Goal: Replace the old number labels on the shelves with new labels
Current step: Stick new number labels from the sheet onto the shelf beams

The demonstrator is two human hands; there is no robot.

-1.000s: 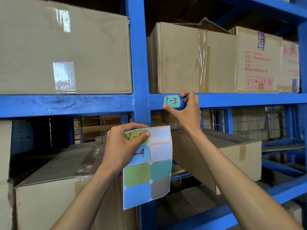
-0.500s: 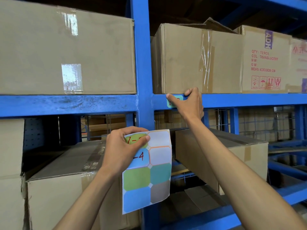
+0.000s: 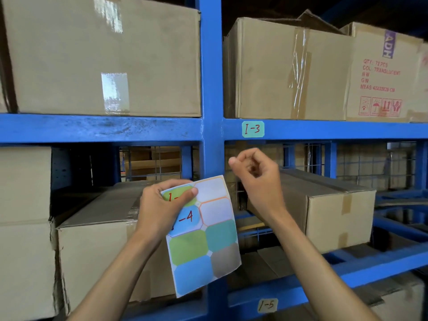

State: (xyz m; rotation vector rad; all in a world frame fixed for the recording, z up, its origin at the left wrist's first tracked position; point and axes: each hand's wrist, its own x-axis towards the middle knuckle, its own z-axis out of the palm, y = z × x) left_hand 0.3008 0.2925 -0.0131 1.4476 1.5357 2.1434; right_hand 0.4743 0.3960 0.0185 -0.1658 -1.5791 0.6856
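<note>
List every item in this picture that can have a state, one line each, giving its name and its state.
I-3 label: stuck flat on the shelf beam.
Sticker sheet: held in the left hand, two top right spaces empty.
I-4 sticker: on the sheet.
Right hand: empty, loosely curled.
I-5 label: stuck on the lower beam.

Shelf beam (image 3: 99,128): blue painted metal, showing scuffed, whitish wear along front face. Upright post (image 3: 212,66): same paint, looking smoother. Cardboard boxes (image 3: 104,54): matt brown, dusty; clear tape strip (image 3: 115,92) glaring glossy. I-3 label (image 3: 253,129): matt teal paper, lying flat on beam. Sticker sheet (image 3: 208,246): paper, faintly sheening, curling at lower edge. Wire mesh (image 3: 152,162) behind: thin bare metal.
</note>
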